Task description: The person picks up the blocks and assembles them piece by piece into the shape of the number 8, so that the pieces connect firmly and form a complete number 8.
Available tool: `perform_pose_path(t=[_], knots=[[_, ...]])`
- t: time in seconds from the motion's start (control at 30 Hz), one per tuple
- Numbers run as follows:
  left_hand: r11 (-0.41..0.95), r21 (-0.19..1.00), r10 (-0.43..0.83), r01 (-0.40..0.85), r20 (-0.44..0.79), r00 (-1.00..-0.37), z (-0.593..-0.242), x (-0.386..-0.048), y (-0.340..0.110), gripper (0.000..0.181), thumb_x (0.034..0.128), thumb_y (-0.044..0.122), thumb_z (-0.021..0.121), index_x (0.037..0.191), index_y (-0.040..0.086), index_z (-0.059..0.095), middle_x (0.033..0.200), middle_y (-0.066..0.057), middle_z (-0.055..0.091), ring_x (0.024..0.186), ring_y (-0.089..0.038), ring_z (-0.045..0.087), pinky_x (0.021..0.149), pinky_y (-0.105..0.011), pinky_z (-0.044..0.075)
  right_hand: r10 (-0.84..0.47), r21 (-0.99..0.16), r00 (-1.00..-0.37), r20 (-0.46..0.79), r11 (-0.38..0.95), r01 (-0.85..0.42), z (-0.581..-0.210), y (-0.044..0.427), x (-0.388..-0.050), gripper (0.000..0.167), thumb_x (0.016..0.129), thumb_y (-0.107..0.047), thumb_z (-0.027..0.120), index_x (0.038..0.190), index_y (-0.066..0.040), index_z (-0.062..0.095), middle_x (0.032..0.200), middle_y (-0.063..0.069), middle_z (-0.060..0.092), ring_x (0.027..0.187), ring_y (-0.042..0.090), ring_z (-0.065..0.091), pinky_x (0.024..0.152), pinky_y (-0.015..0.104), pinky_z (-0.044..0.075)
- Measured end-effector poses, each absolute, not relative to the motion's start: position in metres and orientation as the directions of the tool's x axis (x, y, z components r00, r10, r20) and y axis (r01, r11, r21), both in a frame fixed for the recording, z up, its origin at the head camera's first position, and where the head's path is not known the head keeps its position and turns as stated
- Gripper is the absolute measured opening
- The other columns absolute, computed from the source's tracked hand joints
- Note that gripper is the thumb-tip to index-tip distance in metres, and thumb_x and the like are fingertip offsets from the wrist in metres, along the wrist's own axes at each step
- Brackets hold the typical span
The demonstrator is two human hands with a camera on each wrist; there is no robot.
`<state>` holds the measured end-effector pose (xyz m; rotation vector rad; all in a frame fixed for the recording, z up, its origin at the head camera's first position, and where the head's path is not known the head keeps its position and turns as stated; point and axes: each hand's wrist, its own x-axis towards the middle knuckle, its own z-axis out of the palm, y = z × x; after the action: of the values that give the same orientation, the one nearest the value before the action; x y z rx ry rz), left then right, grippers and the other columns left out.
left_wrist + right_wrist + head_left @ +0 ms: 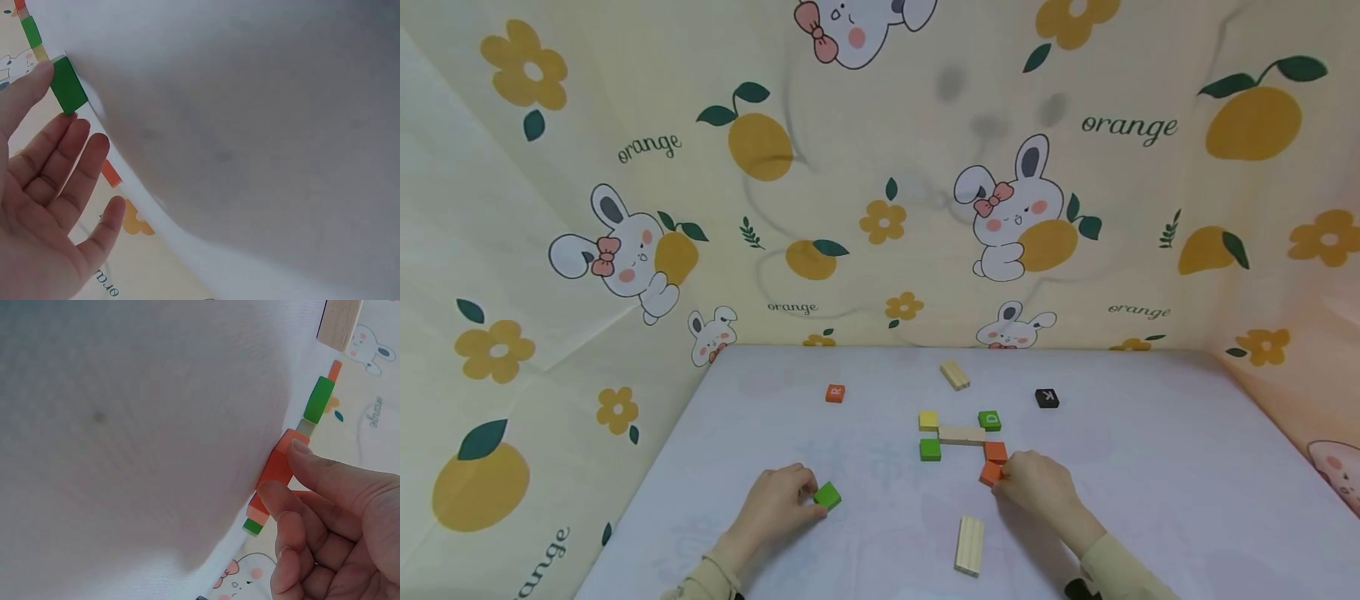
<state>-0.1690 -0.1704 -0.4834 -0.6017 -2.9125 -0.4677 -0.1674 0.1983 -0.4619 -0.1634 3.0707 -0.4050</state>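
Note:
My left hand [782, 500] pinches a green block [827, 497] between thumb and index finger at the table's left front. In the left wrist view, the thumb and index finger meet opposite ends of that green block [69, 85], the other fingers spread. Toward the right, my right hand [1041, 487] pinches an orange block [991, 474] by its ends, just in front of a second orange block [996, 452]. A wooden strip [962, 435] lies behind them, with a yellow block [928, 420] and a green block [930, 450] at its left end and a green D block [989, 420] at its right.
An orange R block [835, 393] lies at the back left and a black K block [1047, 398] at the back right. One wooden block [955, 375] is near the back edge, another [969, 546] in front between the hands. A patterned cloth [880, 275] hangs behind the white table.

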Motion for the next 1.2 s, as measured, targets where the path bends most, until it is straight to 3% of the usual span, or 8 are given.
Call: perform_pose_path(t=[0.3, 0.87, 1.2], knots=[[0.839, 0.454, 0.303, 0.299, 0.065, -0.951, -0.481, -0.168, -0.162, 0.022, 0.0687, 0.027, 0.079, 0.078, 0.013, 0.065, 0.071, 0.008, 0.056, 0.062, -0.002, 0.044, 0.057, -0.018, 0.036, -0.120, -0.263, -0.992, -0.036, 0.959, -0.106, -0.461, 0.199, -0.167, 0.013, 0.074, -0.021, 0.075, 0.069, -0.011, 0.068, 0.060, -0.004, 0.056, 0.055, 0.011, 0.042, 0.049, 0.025, 0.034], [0.799, 0.504, 0.351, 0.328, 0.050, -0.935, -0.481, -0.178, -0.111, 0.021, 0.0685, 0.023, 0.079, 0.079, 0.010, 0.067, 0.065, 0.008, 0.051, 0.059, -0.004, 0.041, 0.055, -0.019, 0.034, -0.139, -0.268, -0.989, -0.056, 0.956, -0.119, -0.462, 0.199, -0.169, 0.012, 0.074, -0.019, 0.075, 0.076, -0.008, 0.071, 0.065, -0.002, 0.063, 0.057, 0.011, 0.044, 0.051, 0.026, 0.039], [0.794, 0.503, 0.398, 0.343, -0.002, -0.917, -0.479, -0.183, -0.078, 0.019, 0.0695, 0.023, 0.079, 0.076, 0.009, 0.067, 0.062, 0.009, 0.048, 0.057, -0.004, 0.041, 0.054, -0.019, 0.034, -0.126, -0.260, -0.990, -0.072, 0.960, -0.103, -0.463, 0.198, -0.169, 0.013, 0.075, -0.020, 0.074, 0.069, -0.011, 0.068, 0.058, -0.004, 0.053, 0.055, 0.012, 0.042, 0.050, 0.025, 0.034]])
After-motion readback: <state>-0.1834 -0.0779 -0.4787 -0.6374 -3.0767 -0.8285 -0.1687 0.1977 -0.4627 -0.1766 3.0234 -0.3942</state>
